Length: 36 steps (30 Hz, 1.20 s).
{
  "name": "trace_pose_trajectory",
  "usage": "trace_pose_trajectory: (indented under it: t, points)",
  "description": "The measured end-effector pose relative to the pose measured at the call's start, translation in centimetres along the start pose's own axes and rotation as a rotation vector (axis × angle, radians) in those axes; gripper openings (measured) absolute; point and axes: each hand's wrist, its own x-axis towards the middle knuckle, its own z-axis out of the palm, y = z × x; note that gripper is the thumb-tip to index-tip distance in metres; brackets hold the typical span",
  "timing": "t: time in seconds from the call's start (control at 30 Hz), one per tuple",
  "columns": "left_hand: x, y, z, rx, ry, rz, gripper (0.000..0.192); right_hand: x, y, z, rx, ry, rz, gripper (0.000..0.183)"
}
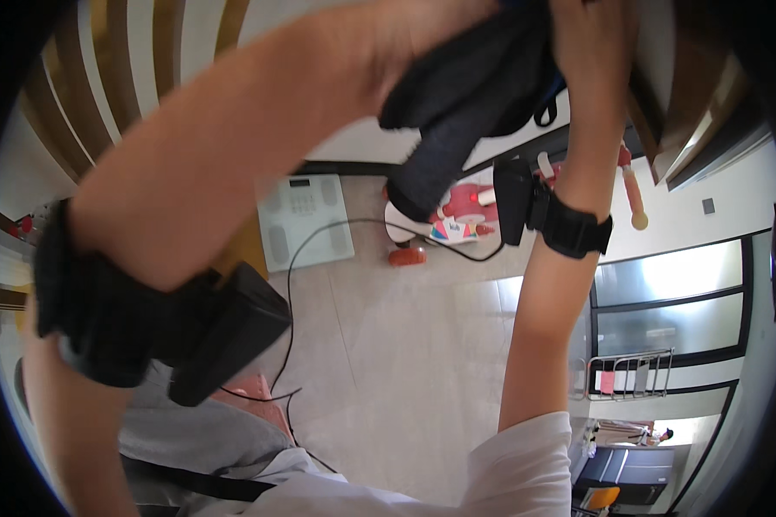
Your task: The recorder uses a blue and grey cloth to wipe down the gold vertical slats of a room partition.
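Observation:
A black fabric item (pixel 472 84) with some blue along its right edge and a small black loop hangs raised between my hands. My left hand (pixel 436 26) reaches in from the left and grips it; the fingers are blurred and partly hidden behind the fabric. On the other side, my right hand (pixel 588 45) holds it near the top, where the picture's edge cuts off the fingertips. A black strapped device (pixel 226 336) sits on my left arm. Another strapped device (pixel 517 200) is at my right wrist, with a black cable (pixel 289 304) running from it.
A white bathroom scale (pixel 307 226) lies on the tiled floor by the wall. Beside it are a pink-and-white child's ride-on toy (pixel 472 207) and an orange-red object (pixel 407 257). Farther right stand a metal rack (pixel 640 375) and glass panels (pixel 672 323).

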Motion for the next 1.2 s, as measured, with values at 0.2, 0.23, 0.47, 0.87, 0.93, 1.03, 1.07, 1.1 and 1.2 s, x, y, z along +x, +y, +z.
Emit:
trace_pose_trajectory:
  t: [0.2, 0.23, 0.47, 0.87, 0.93, 1.03, 1.07, 1.1, 1.2]
  points:
    - [1.9, -0.3, 1.2, -0.009, -0.05, -0.018, 0.028, 0.7, 0.3, -1.9, -0.056, 0.003, 0.165, 0.042]
    - [2.7, -0.8, 1.2, -0.138, -0.141, 0.007, 0.027, 0.6, 0.7, -2.2, -0.067, -0.003, 0.167, 0.042]
    - [5.3, -2.5, 1.4, 0.167, -0.343, 0.179, 0.021, -0.4, 1.8, -2.9, -0.085, 0.002, 0.209, 0.039]
    - [2.8, -0.7, 7.5, 0.006, -0.009, -0.071, 0.037, -2.0, 4.0, -3.9, -0.155, 0.009, 0.257, 0.035]
    - [2.0, 0.5, 7.9, -0.021, -0.009, -0.038, 0.036, -1.1, 3.7, -3.8, -0.163, 0.008, 0.241, 0.034]
    - [2.2, 0.2, 7.8, -0.079, -0.045, -0.034, 0.033, -1.7, 4.8, -3.3, -0.195, -0.005, 0.247, 0.033]
    - [2.1, 0.2, 8.0, -0.094, -0.058, -0.036, 0.033, -2.0, 5.1, -3.2, -0.203, -0.01, 0.249, 0.033]
    - [1.8, 0.1, 7.9, -0.11, -0.079, -0.039, 0.032, -2.2, 5.3, -3.1, -0.209, -0.013, 0.249, 0.032]
    - [0.5, -0.5, 7.6, -0.159, -0.124, -0.064, 0.03, -3.1, 5.2, -2.6, -0.223, -0.021, 0.234, 0.031]
